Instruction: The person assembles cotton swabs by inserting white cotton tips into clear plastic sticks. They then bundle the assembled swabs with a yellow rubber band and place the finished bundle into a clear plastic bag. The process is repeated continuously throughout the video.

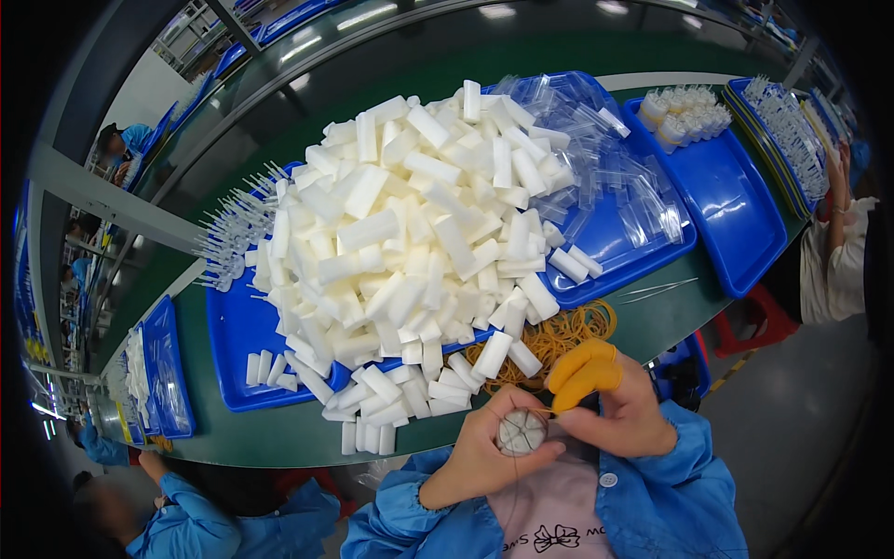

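Observation:
My left hand (pixel 484 451) is wrapped round a bundle of white foam-like rods (pixel 521 433), seen end-on, close in front of my chest. Thin dark lines cross the bundle's end; I cannot make out what they are. Yellow covers sit on some fingers of my right hand (pixel 622 410), which pinches an orange rubber band (pixel 542 409) at the bundle's upper edge. Just beyond my hands lies a tangle of orange rubber bands (pixel 582 328). A large heap of short white rods (pixel 400 224) rises behind it, spilling onto the green table (pixel 251 442).
A blue tray (pixel 244 368) lies under the heap. Clear plastic tubes (pixel 601 158) fill another tray, and white-topped parts (pixel 684 116) stand in a third (pixel 740 214). Metal tweezers (pixel 657 291) lie to the right. Co-workers sit at both sides; a red stool (pixel 756 321) stands right.

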Demonstrator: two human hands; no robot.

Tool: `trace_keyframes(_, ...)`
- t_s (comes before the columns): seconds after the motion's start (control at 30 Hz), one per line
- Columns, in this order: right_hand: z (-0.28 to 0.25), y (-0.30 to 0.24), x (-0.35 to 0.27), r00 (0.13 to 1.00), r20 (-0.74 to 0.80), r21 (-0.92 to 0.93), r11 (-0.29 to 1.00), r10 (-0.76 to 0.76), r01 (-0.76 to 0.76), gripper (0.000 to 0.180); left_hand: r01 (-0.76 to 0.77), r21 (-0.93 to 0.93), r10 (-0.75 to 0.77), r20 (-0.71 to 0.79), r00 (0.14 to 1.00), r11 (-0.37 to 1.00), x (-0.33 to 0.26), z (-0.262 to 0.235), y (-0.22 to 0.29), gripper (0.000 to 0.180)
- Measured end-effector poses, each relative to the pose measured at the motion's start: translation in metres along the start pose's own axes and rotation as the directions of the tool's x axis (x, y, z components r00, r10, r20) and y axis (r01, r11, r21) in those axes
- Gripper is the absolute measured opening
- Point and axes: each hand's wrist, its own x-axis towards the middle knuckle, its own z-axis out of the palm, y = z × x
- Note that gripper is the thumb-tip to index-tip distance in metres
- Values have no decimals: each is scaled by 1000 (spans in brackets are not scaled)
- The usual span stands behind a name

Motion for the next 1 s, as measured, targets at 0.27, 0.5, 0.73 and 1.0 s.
trace_keyframes(0.27,7,-10,4,873,381,-304,850,-306,431,14,-189,612,120,153,981,768,5,0,-15,43)
trace_keyframes(0.5,-10,-14,-46,768,465,-733,294,-441,613,29,46,-477,45,178,983,877,-10,-20,12,30)
trace_keyframes(0.73,-25,18,-33,788,533,494,870,-307,5,20,-23,-871,-30,-43,999,491,-1,-12,0,43)
trace_keyframes(1.0,-7,11,-31,885,311,430,779,346,-456,46,-332,641,410,29,911,692,-7,-8,10,82)
